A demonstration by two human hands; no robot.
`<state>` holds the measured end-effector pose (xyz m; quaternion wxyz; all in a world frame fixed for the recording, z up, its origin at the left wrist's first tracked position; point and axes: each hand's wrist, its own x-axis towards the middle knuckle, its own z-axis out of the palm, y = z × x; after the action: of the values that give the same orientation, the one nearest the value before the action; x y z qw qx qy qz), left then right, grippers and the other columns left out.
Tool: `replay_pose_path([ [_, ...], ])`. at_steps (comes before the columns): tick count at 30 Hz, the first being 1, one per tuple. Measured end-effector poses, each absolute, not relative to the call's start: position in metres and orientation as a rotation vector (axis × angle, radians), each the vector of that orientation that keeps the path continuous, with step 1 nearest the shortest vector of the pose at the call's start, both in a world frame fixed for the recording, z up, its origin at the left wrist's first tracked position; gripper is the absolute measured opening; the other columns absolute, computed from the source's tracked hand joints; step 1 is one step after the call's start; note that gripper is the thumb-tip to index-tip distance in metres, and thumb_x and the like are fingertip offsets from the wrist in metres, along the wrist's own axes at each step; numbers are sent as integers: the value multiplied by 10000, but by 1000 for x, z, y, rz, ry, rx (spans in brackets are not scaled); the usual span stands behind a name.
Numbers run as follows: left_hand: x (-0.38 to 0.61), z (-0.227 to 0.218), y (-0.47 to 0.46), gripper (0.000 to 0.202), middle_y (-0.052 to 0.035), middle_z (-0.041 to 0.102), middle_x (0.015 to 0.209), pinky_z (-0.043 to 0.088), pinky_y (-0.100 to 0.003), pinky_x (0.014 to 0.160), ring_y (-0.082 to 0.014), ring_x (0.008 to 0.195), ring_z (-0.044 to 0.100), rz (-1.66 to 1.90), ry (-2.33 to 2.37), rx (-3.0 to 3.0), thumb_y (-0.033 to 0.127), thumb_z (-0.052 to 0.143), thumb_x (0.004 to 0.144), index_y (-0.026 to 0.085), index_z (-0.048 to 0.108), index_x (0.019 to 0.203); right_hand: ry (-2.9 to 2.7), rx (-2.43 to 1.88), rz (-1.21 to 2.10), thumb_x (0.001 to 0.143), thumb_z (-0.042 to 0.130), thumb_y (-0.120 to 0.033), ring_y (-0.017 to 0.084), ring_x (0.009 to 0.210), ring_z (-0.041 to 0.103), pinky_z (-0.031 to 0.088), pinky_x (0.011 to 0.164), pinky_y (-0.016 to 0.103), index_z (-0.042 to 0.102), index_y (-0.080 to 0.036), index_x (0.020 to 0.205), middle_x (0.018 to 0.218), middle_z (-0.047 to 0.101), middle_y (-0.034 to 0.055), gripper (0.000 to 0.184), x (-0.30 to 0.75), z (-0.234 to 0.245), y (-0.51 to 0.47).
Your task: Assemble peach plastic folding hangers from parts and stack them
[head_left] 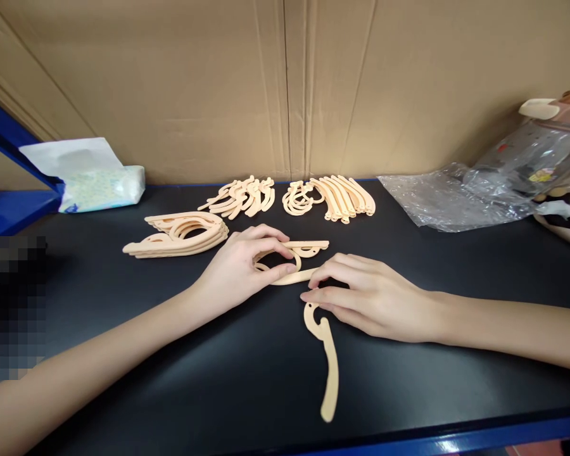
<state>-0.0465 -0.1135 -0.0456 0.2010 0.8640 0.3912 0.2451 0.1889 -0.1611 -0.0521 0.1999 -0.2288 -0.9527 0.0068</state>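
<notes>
My left hand point(240, 266) is closed around a peach plastic hanger part point(308, 248) that lies on the black table point(171, 380), thumb and fingers pinching its curved section. My right hand point(365, 294) rests beside it, fingers pressed on the same part's lower edge and touching the top of a long curved peach arm piece point(327, 361) that points toward me. A stack of similar flat hanger pieces point(178, 234) lies just left of my left hand.
Two heaps of peach parts, a left heap point(240, 197) and a right heap point(332, 197), sit at the back by the cardboard wall. A tissue pack point(99, 187) lies back left; clear plastic bags point(460, 199) back right. Blue shelf edge point(456, 437) runs along the front.
</notes>
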Motion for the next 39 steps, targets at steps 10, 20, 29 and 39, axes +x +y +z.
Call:
replay_pose_path([
  [10, -46, -45, -112, 256, -36, 657, 1099, 444, -429, 962, -229, 1042, 598, 690, 1140, 2351, 426, 687, 785, 223, 675, 942, -2552, -456, 113, 966, 514, -351, 138, 740, 527, 422, 682, 274, 653, -120, 1106, 832, 635, 47, 304, 190, -52, -160],
  [20, -50, -50, -110, 343, -34, 647, 1109, 416, -435, 976, -232, 1054, 579, 715, 1196, 2369, 479, 718, 767, 231, 673, 1001, -2581, -566, 209, 841, 673, -454, 141, 755, 510, 403, 717, 271, 618, -157, 803, 871, 647, 46, 305, 189, -52, -161],
  [29, -47, -50, -112, 448, -52, 618, 1151, 395, -471, 1009, -256, 1088, 560, 700, 1257, 2342, 536, 720, 732, 218, 653, 1041, -2632, -530, 255, 894, 563, -207, 149, 883, 555, 406, 835, 300, 576, -159, 953, 1005, 677, 54, 77, 189, -52, -159],
  [39, -48, -45, -119, 227, -44, 594, 1214, 425, -412, 915, -225, 1070, 555, 562, 1120, 2624, 368, 465, 954, 241, 610, 1075, -2619, -628, 219, 903, 573, -258, 172, 1009, 593, 414, 845, 324, 608, -162, 1015, 1118, 670, 82, 152, 188, -55, -158],
])
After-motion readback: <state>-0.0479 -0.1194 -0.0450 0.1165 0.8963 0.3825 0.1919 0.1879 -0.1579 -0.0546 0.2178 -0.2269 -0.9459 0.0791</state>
